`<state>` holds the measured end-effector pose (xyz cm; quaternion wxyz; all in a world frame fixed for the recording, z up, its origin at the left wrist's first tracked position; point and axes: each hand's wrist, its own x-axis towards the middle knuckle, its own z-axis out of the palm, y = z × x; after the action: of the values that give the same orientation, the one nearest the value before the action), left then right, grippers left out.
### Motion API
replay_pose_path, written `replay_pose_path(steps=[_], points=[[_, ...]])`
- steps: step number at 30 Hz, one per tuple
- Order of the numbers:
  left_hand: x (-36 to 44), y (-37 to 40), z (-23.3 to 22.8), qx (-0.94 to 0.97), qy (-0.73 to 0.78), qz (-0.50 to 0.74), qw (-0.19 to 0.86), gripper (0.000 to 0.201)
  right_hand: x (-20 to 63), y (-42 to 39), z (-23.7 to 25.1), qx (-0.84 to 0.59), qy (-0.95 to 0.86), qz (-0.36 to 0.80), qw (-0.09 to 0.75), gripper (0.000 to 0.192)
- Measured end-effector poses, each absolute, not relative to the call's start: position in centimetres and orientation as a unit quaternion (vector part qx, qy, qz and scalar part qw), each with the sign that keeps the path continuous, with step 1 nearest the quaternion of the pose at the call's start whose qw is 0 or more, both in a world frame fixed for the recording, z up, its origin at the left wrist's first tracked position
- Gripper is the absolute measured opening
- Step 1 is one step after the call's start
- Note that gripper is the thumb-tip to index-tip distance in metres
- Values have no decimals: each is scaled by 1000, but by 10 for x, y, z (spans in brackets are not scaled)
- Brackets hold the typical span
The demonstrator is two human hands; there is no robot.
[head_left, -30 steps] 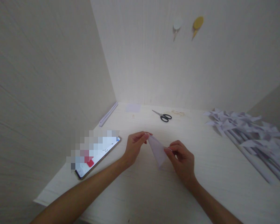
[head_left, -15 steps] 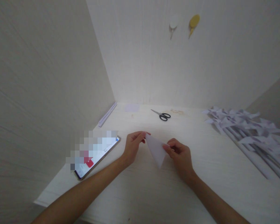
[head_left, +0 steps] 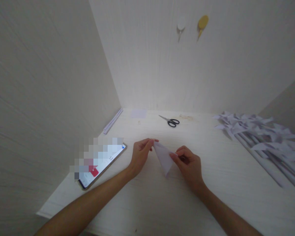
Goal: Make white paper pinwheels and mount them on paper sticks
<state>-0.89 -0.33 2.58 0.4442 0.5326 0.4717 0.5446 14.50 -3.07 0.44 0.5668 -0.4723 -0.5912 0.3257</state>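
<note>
Between my hands is a pale lilac sheet of paper (head_left: 163, 158), folded into a triangle with one point hanging toward me. My left hand (head_left: 141, 154) pinches its upper left corner between thumb and fingers. On the right edge, my right hand (head_left: 189, 164) grips the paper, thumb on the near side and fingers curled behind. Beyond my hands, black-handled scissors (head_left: 170, 121) lie on the white table (head_left: 147, 203), blades pointing left.
A lit phone (head_left: 102, 167) lies left of my left forearm. Thin rolled paper sticks (head_left: 113, 121) rest along the left wall, near a flat lilac paper piece (head_left: 138, 113). Several paper pinwheels on sticks (head_left: 265, 141) are heaped at the right. Two hooks (head_left: 203, 22) hang on the back wall.
The paper triangle has narrowed a little as my right hand shifted slightly left with its edge. My left hand keeps its pinch on the corner.
</note>
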Motion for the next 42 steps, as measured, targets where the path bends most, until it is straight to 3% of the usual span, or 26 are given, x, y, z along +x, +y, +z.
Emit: replay_pose_path(steps=[12,20,42], points=[[-10,0,19,493,465,551,487,26,145,-29,11,-500,-551,394,540,22],[-7,0,21,431,422,549,578,24,147,-27,9,-513,-497,471,517,26],[-7,0,23,390,386,549,630,25,148,-26,6,-516,-458,501,522,25]])
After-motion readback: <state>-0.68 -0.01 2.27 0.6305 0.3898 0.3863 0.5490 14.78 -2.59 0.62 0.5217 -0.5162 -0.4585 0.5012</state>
